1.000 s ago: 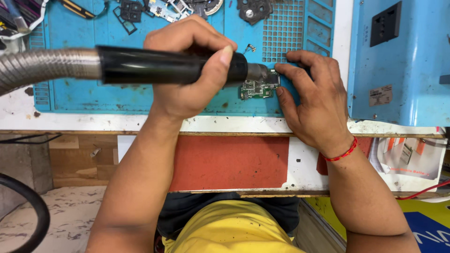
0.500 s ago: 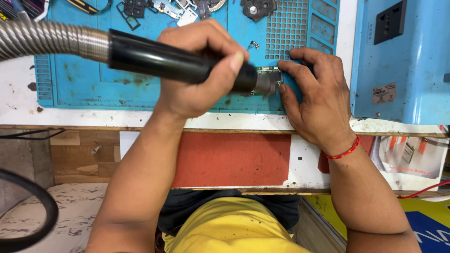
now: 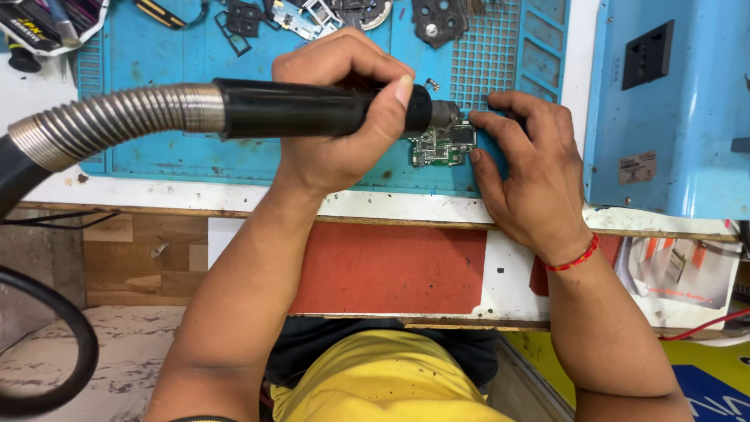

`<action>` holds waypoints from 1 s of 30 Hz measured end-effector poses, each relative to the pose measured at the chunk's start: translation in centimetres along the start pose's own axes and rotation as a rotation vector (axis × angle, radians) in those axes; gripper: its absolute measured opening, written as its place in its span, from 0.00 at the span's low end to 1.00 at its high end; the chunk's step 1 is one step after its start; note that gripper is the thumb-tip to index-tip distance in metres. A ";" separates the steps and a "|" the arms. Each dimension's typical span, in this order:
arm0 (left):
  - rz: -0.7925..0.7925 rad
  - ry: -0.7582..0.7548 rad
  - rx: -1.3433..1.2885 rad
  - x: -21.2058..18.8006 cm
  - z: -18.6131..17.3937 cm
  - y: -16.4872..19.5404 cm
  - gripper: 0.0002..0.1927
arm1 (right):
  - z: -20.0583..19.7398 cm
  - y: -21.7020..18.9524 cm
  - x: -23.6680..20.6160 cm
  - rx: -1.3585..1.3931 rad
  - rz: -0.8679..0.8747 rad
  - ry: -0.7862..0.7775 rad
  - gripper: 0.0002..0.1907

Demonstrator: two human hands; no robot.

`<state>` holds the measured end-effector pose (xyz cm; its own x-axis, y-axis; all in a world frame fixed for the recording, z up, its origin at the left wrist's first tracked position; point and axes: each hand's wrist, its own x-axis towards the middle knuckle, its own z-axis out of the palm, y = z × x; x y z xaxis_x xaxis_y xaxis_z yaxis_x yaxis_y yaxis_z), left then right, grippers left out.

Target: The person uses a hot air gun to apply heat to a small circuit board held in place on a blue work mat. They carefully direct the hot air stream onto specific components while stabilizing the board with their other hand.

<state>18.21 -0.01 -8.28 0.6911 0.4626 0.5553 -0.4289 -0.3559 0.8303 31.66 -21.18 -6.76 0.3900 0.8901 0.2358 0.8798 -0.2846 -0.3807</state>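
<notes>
My left hand [image 3: 340, 117] grips the black handle of a hot-air wand [image 3: 312, 109] whose ribbed metal hose [image 3: 109, 121] runs off to the left. The wand's metal nozzle [image 3: 445, 115] sits just above a small green circuit board [image 3: 444, 146] lying on the blue work mat [image 3: 219, 164]. My right hand [image 3: 531, 168] rests flat on the mat at the board's right edge, fingertips touching the board. A red thread is tied around that wrist.
Loose phone parts and black frames [image 3: 242, 17] lie along the mat's far edge, with a grid section [image 3: 484, 55] at its right. A blue box-shaped unit [image 3: 672, 101] stands at the right. A black hose [image 3: 47, 344] loops at lower left below the bench edge.
The wand has swung slightly so the hose sits lower and the nozzle points at the board's top. My right hand stays against the board.
</notes>
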 end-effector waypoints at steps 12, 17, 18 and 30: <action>0.005 0.016 -0.016 -0.1 0.3 -0.1 0.04 | 0.5 0.6 -0.6 -0.026 0.003 -0.017 0.19; -0.040 0.023 -0.021 0.5 0.3 0.1 0.04 | 0.5 0.5 -0.5 0.011 0.012 -0.009 0.16; 0.006 -0.012 -0.012 0.4 0.3 0.0 0.04 | 0.5 0.5 -0.6 0.014 0.015 -0.010 0.16; 0.078 -0.065 -0.001 0.0 -0.1 -0.4 0.05 | 0.5 0.6 -0.7 -0.006 0.010 -0.022 0.17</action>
<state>18.32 0.23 -8.63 0.6921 0.3798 0.6138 -0.4831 -0.3882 0.7848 31.82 -21.76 -7.65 0.3929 0.8947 0.2124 0.8776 -0.2957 -0.3774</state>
